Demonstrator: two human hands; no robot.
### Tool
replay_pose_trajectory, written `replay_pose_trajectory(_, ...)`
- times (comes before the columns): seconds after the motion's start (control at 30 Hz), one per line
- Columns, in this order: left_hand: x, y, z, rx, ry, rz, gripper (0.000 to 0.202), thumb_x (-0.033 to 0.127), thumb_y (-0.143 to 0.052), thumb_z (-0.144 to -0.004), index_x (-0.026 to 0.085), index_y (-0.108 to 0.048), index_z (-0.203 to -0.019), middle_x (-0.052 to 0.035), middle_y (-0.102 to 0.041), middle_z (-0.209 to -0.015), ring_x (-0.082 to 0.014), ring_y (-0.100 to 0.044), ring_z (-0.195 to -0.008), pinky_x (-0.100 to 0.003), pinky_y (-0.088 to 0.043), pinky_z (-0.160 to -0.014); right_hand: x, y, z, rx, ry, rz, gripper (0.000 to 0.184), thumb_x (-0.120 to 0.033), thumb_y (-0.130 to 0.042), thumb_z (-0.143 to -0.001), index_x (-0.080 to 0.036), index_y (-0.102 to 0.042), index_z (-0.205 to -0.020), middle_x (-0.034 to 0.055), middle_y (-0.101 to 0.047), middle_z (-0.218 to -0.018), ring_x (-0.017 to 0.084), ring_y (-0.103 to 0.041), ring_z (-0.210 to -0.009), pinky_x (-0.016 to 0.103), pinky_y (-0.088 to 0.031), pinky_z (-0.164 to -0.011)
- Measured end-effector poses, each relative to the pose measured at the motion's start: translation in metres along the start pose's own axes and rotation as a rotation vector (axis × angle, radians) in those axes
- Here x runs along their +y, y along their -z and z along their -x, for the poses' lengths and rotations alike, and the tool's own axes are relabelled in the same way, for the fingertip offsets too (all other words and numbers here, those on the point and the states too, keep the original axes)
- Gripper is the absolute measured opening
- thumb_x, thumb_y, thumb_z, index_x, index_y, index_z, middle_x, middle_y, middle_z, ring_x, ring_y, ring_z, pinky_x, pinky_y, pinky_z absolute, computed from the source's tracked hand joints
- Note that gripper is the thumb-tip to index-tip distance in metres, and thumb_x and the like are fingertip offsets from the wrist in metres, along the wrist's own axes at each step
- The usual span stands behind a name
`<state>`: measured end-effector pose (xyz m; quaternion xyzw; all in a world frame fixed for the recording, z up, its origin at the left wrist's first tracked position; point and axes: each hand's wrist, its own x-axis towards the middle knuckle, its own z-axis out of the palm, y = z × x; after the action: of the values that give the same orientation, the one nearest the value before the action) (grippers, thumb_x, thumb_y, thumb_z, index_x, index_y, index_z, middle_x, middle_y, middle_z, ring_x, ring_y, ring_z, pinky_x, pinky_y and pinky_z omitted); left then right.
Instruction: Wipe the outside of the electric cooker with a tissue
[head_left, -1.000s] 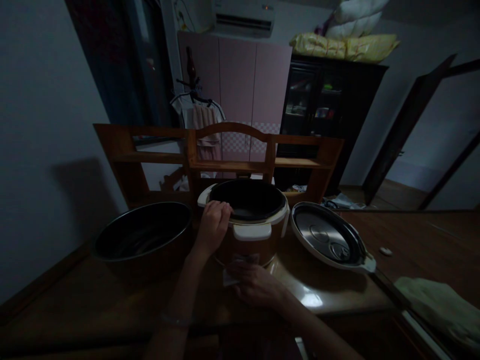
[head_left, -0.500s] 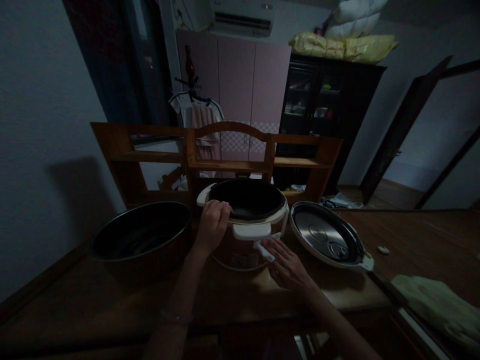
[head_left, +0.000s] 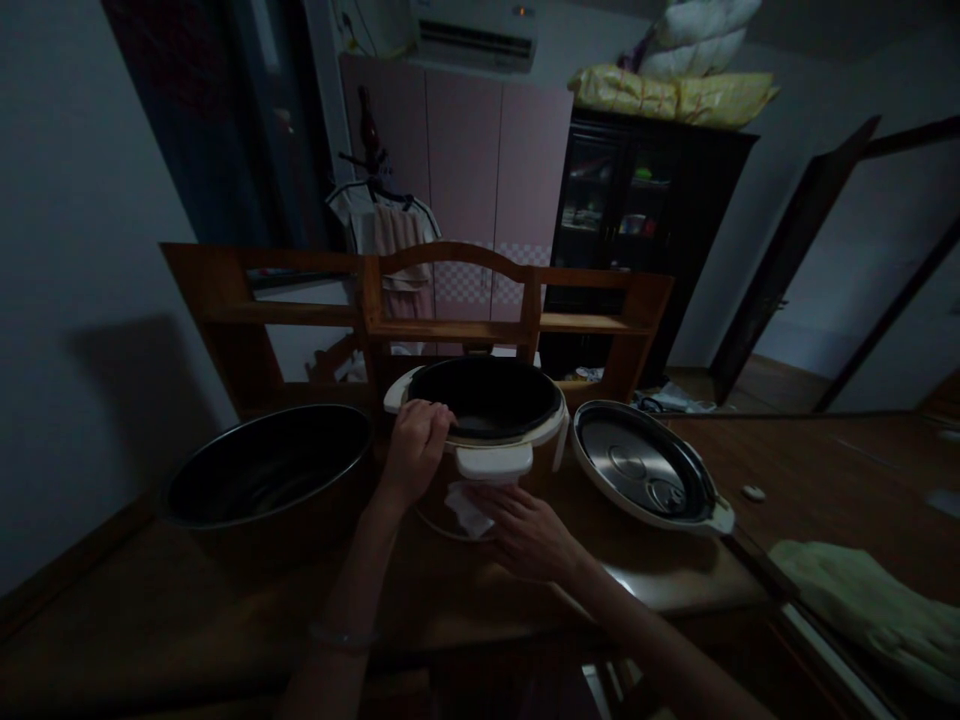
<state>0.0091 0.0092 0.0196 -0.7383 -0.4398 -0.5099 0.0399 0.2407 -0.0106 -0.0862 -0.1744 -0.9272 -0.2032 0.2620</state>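
Observation:
A brown and white rice cooker (head_left: 517, 462) stands open in the middle of the wooden table (head_left: 187, 610), its dark inner pot showing. My left hand (head_left: 415, 450) grips the cooker's left rim with curled fingers. My right hand (head_left: 529, 528) presses a small white cloth (head_left: 466, 506) flat against the cooker's front wall, below its white latch. The cooker's lid (head_left: 646, 470) lies upside down to the right of it, shiny inner plate up.
A large dark metal bowl (head_left: 270, 480) sits left of the cooker. A wooden shelf rack (head_left: 420, 320) stands behind it. A pale green cloth (head_left: 862, 605) lies at the right table edge. A small white object (head_left: 752, 492) rests beyond the lid.
My right hand moved the white cloth across the cooker's front: low centre, then up to the right side, now back left under the latch. My left hand stayed on the rim.

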Motion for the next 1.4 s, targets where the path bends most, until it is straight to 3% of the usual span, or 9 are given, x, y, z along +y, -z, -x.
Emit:
replay_pose_trajectory(0.13, 0.001, 0.0, 0.0, -0.005, -0.005, -0.016, 0.04, 0.033, -0.028, -0.106, 0.023, -0.059, -0.084, -0.0023, -0.065, -0.087, -0.021, -0.057, -0.093, -0.039, -0.039, -0.098, -0.011, -0.003, -0.019, -0.085, 0.074, 0.002, 0.043, -0.028, -0.06, -0.098, -0.011, -0.058, -0.138, 0.0118, -0.041, -0.16, 0.019, -0.033, -0.151, 0.035, -0.034, -0.123)
replay_pose_trajectory(0.27, 0.002, 0.0, 0.0, -0.005, 0.004, -0.026, 0.041, 0.034, -0.027, -0.106, 0.023, -0.059, -0.083, -0.0023, -0.065, -0.087, -0.0212, -0.057, -0.094, -0.039, -0.039, -0.1, -0.017, -0.01, -0.027, -0.086, 0.131, 0.008, 0.045, -0.023, -0.057, -0.097, -0.003, -0.057, -0.137, 0.0168, -0.041, -0.158, 0.023, -0.033, -0.151, 0.036, -0.03, -0.126)
replay_pose_trajectory(0.47, 0.002, 0.002, -0.001, -0.039, -0.003, -0.023, 0.04, 0.034, -0.026, -0.106, 0.024, -0.059, -0.085, -0.0021, -0.065, -0.088, -0.0212, -0.057, -0.095, -0.041, -0.037, -0.102, -0.017, -0.013, -0.021, -0.106, 0.125, 0.026, 0.042, -0.018, -0.057, -0.095, -0.01, -0.059, -0.136, 0.0109, -0.046, -0.157, 0.019, -0.037, -0.149, 0.033, -0.035, -0.123)
replay_pose_trajectory(0.6, 0.002, 0.002, 0.0, -0.041, 0.005, -0.021, 0.041, 0.034, -0.026, -0.106, 0.024, -0.06, -0.086, -0.0023, -0.065, -0.088, -0.0214, -0.057, -0.095, -0.041, -0.037, -0.102, -0.016, -0.01, -0.017, -0.126, 0.113, 0.039, 0.046, -0.015, -0.06, -0.093, -0.008, -0.056, -0.138, 0.0129, -0.045, -0.156, 0.02, -0.038, -0.148, 0.033, -0.037, -0.122)
replay_pose_trajectory(0.87, 0.002, 0.0, -0.001, -0.017, 0.004, -0.03, 0.041, 0.032, -0.028, -0.106, 0.023, -0.062, -0.085, -0.0022, -0.065, -0.088, -0.0208, -0.057, -0.097, -0.04, -0.037, -0.102, -0.027, 0.001, -0.013, -0.078, 0.011, 0.069, 0.041, -0.021, -0.061, -0.096, -0.013, -0.059, -0.136, 0.0092, -0.045, -0.157, 0.019, -0.038, -0.148, 0.037, -0.033, -0.124)
replay_pose_trajectory(0.97, 0.004, 0.001, -0.001, -0.016, 0.01, -0.032, 0.041, 0.031, -0.028, -0.106, 0.023, -0.063, -0.085, -0.0022, -0.066, -0.088, -0.0207, -0.058, -0.097, -0.04, -0.038, -0.103, -0.026, 0.001, -0.005, -0.051, -0.047, 0.054, 0.037, -0.022, -0.061, -0.097, -0.019, -0.061, -0.134, 0.0061, -0.044, -0.158, 0.017, -0.037, -0.149, 0.037, -0.026, -0.127)
replay_pose_trajectory(1.17, 0.004, -0.001, 0.0, 0.002, 0.027, -0.037, 0.042, 0.033, -0.028, -0.106, 0.024, -0.063, -0.083, -0.0026, -0.067, -0.089, -0.0218, -0.058, -0.099, -0.041, -0.037, -0.106, -0.016, -0.002, 0.017, 0.026, -0.138, 0.049, 0.029, -0.024, -0.059, -0.1, -0.024, -0.064, -0.129, 0.0025, -0.048, -0.156, 0.018, -0.041, -0.145, 0.045, 0.0, -0.13)
replay_pose_trajectory(1.4, 0.001, -0.003, 0.0, -0.001, 0.039, -0.035, 0.042, 0.035, -0.028, -0.106, 0.024, -0.063, -0.084, -0.003, -0.068, -0.09, -0.0228, -0.058, -0.101, -0.043, -0.036, -0.107, -0.015, -0.003, 0.025, 0.026, -0.16, 0.067, 0.021, -0.022, -0.061, -0.097, -0.023, -0.069, -0.116, 0.0045, -0.047, -0.156, 0.022, -0.039, -0.147, 0.052, 0.0, -0.129)
